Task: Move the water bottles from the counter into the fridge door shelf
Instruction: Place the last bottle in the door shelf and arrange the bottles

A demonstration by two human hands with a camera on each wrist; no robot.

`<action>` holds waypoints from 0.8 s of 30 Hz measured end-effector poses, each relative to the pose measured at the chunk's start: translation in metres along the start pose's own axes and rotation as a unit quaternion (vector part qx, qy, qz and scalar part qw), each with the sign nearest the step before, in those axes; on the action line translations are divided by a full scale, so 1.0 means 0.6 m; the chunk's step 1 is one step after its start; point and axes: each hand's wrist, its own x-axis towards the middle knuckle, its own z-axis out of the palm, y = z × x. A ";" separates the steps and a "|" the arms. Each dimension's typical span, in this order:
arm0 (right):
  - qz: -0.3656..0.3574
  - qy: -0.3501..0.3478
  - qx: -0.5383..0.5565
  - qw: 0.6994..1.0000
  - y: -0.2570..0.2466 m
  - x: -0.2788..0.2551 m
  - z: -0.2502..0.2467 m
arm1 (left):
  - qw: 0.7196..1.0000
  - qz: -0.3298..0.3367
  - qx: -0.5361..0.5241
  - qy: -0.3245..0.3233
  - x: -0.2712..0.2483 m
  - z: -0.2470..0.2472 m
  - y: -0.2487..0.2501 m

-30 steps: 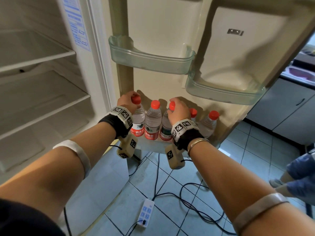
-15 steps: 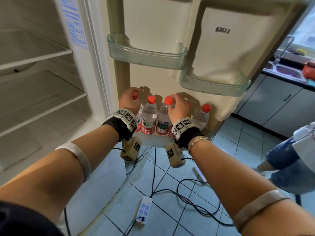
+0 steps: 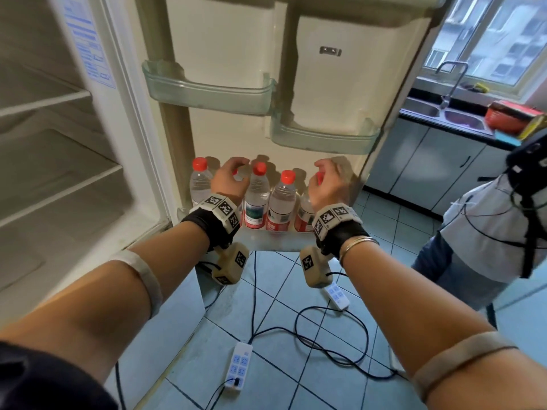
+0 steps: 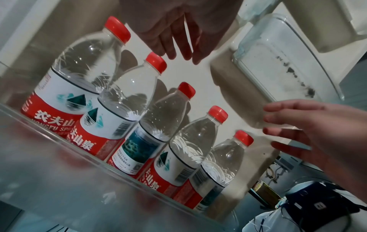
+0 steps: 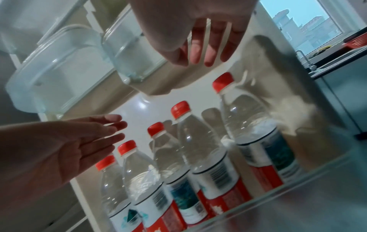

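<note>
Five clear plastic water bottles with red caps [image 3: 257, 196] stand upright in a row in the frosted, translucent bottom shelf of the open fridge door [image 3: 275, 241], side by side and close together, most wearing red-and-white labels.

The left hand [image 3: 229, 180] hangs just above and in front of the row, between the first bottle on its outer side and the third, hiding most of the second. Its fingers are loose and slightly bent, holding nothing; the left wrist view shows them clear of the caps. The right hand [image 3: 327, 182] hovers over the far end of the row, in front of the last bottle's cap, fingers likewise relaxed and spread, gripping nothing. The two hands are well apart, with two bottles showing between them.

Above the hands, two pale green translucent door bins [image 3: 207, 90] are fixed to the white door liner. Beyond the left hand lie the white fridge compartment shelves [image 3: 59, 179]. Below the hands, black cables and a white power strip [image 3: 239, 365] lie on the blue tiled floor [image 3: 296, 291]. Beyond the right hand stands another person in blue trousers [image 3: 461, 255], and further off a steel sink [image 3: 455, 113] under a window.
</note>
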 end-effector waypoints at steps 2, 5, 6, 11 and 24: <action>0.019 0.015 -0.012 1.000 0.027 0.011 -0.024 | 1.000 -0.003 0.006 0.004 -0.002 0.019 0.004; 0.074 0.017 -0.032 0.997 0.067 0.035 -0.060 | 1.000 -0.006 0.001 0.026 -0.008 0.051 0.007; 0.086 0.021 -0.038 0.995 0.081 0.042 -0.071 | 0.999 -0.007 -0.005 0.038 -0.012 0.063 0.007; 0.126 0.014 -0.003 0.992 0.134 0.086 -0.100 | 0.996 0.008 0.026 0.082 -0.032 0.113 0.028; 0.150 -0.076 0.081 0.982 0.123 0.107 -0.088 | 0.987 -0.061 0.069 0.129 -0.099 0.119 0.018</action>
